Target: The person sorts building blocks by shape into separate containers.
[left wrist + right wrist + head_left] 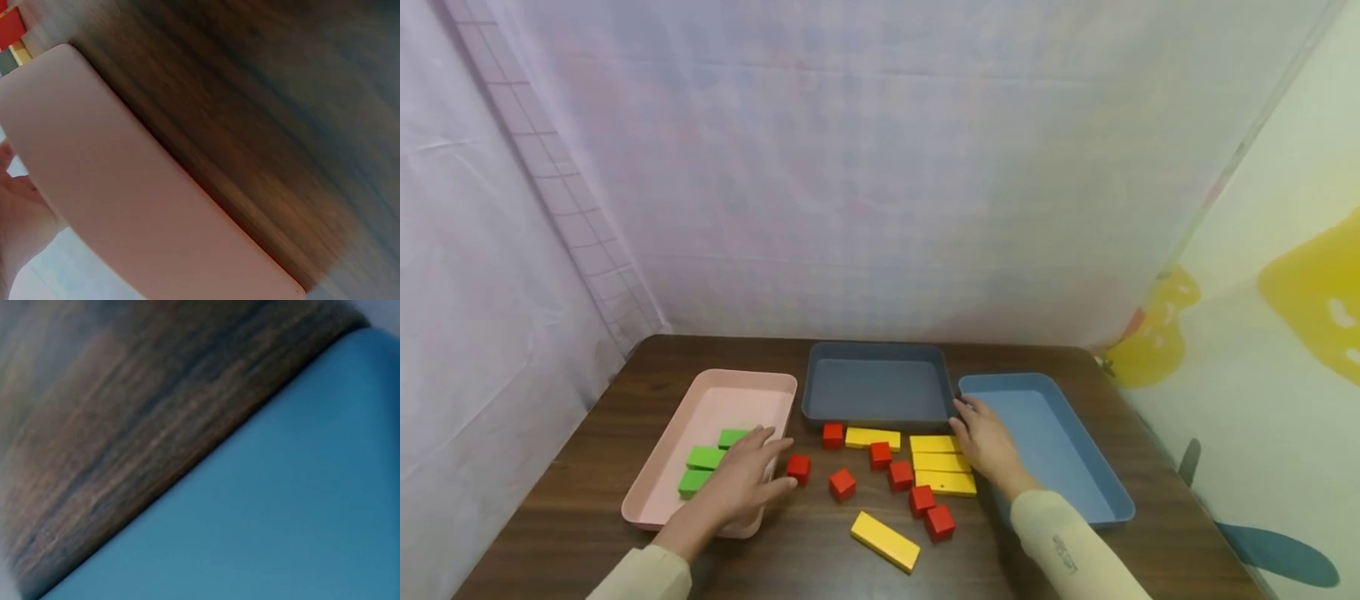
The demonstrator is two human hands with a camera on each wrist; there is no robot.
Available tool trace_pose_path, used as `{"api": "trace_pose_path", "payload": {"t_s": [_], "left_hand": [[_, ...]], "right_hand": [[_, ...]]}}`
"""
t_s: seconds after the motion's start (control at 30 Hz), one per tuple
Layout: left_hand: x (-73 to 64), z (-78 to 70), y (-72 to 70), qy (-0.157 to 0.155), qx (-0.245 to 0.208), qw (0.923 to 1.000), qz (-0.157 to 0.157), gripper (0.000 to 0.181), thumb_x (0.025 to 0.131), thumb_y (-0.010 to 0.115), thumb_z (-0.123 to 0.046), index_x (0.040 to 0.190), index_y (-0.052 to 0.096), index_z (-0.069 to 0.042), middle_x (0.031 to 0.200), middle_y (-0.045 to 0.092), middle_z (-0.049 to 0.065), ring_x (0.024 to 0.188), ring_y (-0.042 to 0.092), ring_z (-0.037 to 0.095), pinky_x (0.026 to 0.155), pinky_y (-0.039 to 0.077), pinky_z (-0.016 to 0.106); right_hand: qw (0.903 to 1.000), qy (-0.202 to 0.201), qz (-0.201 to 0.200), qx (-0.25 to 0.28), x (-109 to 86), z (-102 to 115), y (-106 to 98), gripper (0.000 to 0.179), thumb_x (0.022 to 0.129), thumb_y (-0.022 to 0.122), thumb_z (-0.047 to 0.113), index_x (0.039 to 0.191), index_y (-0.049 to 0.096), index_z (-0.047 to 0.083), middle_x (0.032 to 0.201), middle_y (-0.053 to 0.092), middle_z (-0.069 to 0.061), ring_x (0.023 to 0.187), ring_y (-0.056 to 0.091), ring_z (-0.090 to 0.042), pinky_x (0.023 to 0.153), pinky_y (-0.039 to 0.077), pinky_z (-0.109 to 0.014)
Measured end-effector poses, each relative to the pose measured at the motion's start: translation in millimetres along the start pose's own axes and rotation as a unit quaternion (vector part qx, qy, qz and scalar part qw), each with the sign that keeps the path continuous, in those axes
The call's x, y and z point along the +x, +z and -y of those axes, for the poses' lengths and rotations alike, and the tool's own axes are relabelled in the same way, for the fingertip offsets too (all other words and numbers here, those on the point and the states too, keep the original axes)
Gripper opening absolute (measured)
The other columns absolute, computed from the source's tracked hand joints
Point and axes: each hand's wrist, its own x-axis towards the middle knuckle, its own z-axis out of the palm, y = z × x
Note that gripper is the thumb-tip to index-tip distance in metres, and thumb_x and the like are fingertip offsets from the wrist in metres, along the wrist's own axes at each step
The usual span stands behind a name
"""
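Plainly, from the head view, a dark wooden table (805, 571) stood before a pale curtain (880, 208), with a pink tray (741, 396) at left, a dark grey tray (880, 392) at the back and a blue tray (1037, 433) at right. Seven red cubes (842, 484) lay scattered between them, several lying between the left hand (741, 479) and the yellow blocks (940, 462). The left hand, fingers spread and fairly straight, was over the pink tray's right side; it covered the right ends of some green blocks (705, 457), so any contact could not be told. The right hand (988, 442), fingers slightly bent and apart, was at the blue tray's left rim, beside the yellow blocks; nothing showed in its grasp. Three yellow blocks lay side by side, long axes running left to right, as did another near the grey tray; a nearer one slanted toward the near right. The visible green blocks lay inside the pink tray, pointing roughly left to right. The bottom edge cut off both sleeves (647, 577).

At the left wrist, the pink tray's wall ran diagonally, hiding most of the hand behind it; red and yellow pieces were cropped at the corner.

At the right wrist, the blue tray's outer wall filled the lower right beside blurred wood; the hand's state could not be told there.
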Motion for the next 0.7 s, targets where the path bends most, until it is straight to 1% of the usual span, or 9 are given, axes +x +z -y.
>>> {"api": "trace_pose_path", "payload": {"t_s": [0.1, 0.2, 0.33, 0.43, 0.5, 0.57, 0.63, 0.7], "left_hand": [[8.1, -0.2, 5.0, -0.004, 0.009, 0.9999, 0.007, 0.052, 0.079, 0.067, -0.037, 0.121, 0.057, -0.009, 0.133, 0.041, 0.021, 0.128, 0.027, 0.038, 0.101, 0.021, 0.051], [13.1, 0.6, 10.3, -0.004, 0.028, 0.9996, 0.009, 0.047, 0.077, 0.07, -0.034, 0.115, 0.061, -0.01, 0.13, 0.043, 0.022, 0.126, 0.028, 0.04, 0.101, 0.022, 0.052], [15.1, 1.5, 14.2, 0.001, 0.047, 0.9989, 0.009, 0.038, 0.075, 0.073, -0.029, 0.107, 0.064, -0.011, 0.129, 0.043, 0.024, 0.126, 0.028, 0.041, 0.1, 0.022, 0.053], [15.5, 2.1, 15.5, 0.005, 0.052, 0.9986, 0.011, 0.032, 0.075, 0.073, -0.029, 0.102, 0.065, -0.014, 0.13, 0.043, 0.023, 0.127, 0.027, 0.04, 0.1, 0.021, 0.053], [16.1, 2.0, 15.1, 0.007, 0.053, 0.9985, 0.007, 0.03, 0.074, 0.074, -0.029, 0.099, 0.065, -0.015, 0.129, 0.043, 0.022, 0.127, 0.026, 0.04, 0.1, 0.02, 0.053], [17.2, 1.8, 13.5, 0.014, 0.053, 0.9985, -0.005, 0.029, 0.072, 0.075, -0.03, 0.095, 0.066, -0.016, 0.128, 0.044, 0.023, 0.126, 0.027, 0.041, 0.1, 0.021, 0.054], [19.3, 0.3, 10.2, 0.021, 0.054, 0.9982, -0.017, 0.028, 0.07, 0.076, -0.03, 0.092, 0.066, -0.016, 0.126, 0.045, 0.023, 0.125, 0.028, 0.042, 0.099, 0.022, 0.055], [23.1, -2.5, 5.7, 0.02, 0.053, 0.998, -0.026, 0.028, 0.069, 0.077, -0.031, 0.09, 0.065, -0.016, 0.125, 0.046, 0.022, 0.124, 0.03, 0.041, 0.099, 0.023, 0.054]], "right_hand": [[0.9999, 0.006, 0.008, 0.002, 0.2, -1.1, -2.3, 0.045, 0.093, 0.049, 0.028, 0.13, 0.048, 0.002, 0.131, 0.043, -0.02, 0.116, 0.042, -0.037, 0.095, 0.032, -0.051], [0.9999, -0.001, 0.009, 0.009, 1.0, -1.2, -1.8, 0.044, 0.094, 0.049, 0.028, 0.129, 0.049, 0.001, 0.131, 0.044, -0.02, 0.116, 0.043, -0.037, 0.095, 0.033, -0.05], [0.9996, -0.002, -0.002, 0.03, 1.6, -0.1, -1.4, 0.041, 0.094, 0.049, 0.026, 0.126, 0.052, 0.001, 0.128, 0.046, -0.019, 0.114, 0.045, -0.037, 0.094, 0.033, -0.05], [0.9992, 0.008, -0.007, 0.038, 1.8, 1.1, -1.6, 0.04, 0.094, 0.049, 0.026, 0.125, 0.053, 0.002, 0.128, 0.047, -0.019, 0.114, 0.045, -0.037, 0.094, 0.034, -0.051], [0.9991, 0.014, -0.009, 0.04, 1.9, 1.6, -1.9, 0.04, 0.093, 0.05, 0.026, 0.125, 0.054, 0.002, 0.128, 0.047, -0.019, 0.114, 0.045, -0.037, 0.094, 0.034, -0.051], [0.999, 0.017, -0.011, 0.041, 2.2, 1.6, -1.8, 0.039, 0.093, 0.051, 0.025, 0.125, 0.054, 0.002, 0.128, 0.047, -0.019, 0.114, 0.044, -0.037, 0.094, 0.034, -0.051], [0.9989, 0.018, -0.013, 0.042, 2.5, 1.5, -1.9, 0.039, 0.093, 0.051, 0.024, 0.124, 0.054, 0.001, 0.128, 0.047, -0.019, 0.114, 0.044, -0.037, 0.094, 0.034, -0.051], [0.9988, 0.016, -0.016, 0.044, 3.1, 1.4, -2.0, 0.039, 0.093, 0.052, 0.024, 0.124, 0.054, 0.001, 0.128, 0.047, -0.019, 0.114, 0.044, -0.037, 0.094, 0.034, -0.051]]}}
